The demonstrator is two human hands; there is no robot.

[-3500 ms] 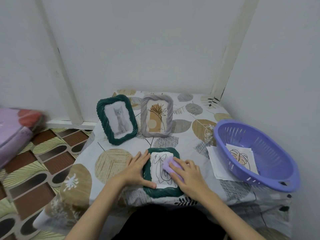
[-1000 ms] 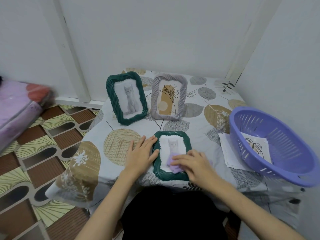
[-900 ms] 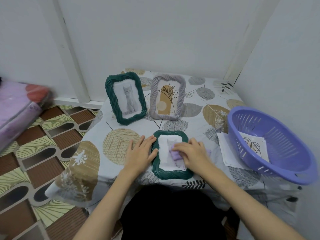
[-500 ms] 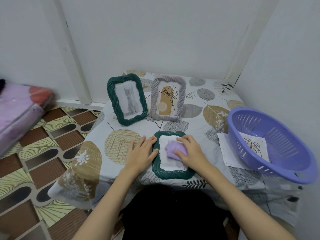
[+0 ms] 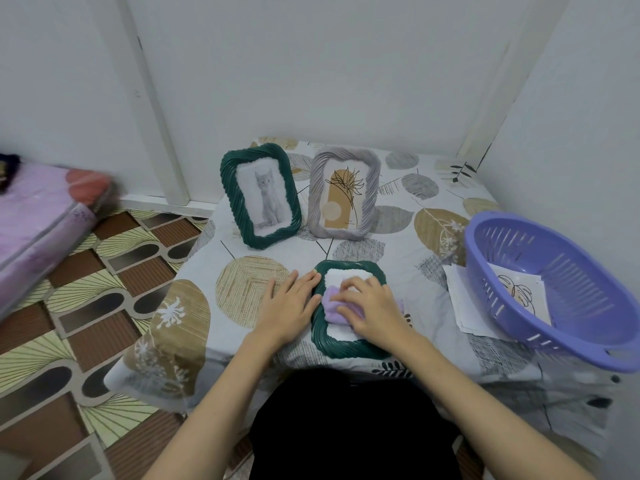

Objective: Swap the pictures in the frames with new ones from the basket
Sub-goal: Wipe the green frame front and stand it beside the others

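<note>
Flat green frame (image 5: 348,348), purple cloth (image 5: 334,308), no legible writing

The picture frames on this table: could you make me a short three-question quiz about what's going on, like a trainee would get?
1. True or false: the green frame with the cat picture stands upright beside the grey frame.
2. What does the right hand press on the flat green frame? A) a lilac cloth B) a pen C) scissors
3. Fill in: the left hand rests flat at that frame's ____ edge.

Key: 1 true. 2 A, the lilac cloth. 3 left.

The purple basket on the right holds a leaf drawing.
</note>
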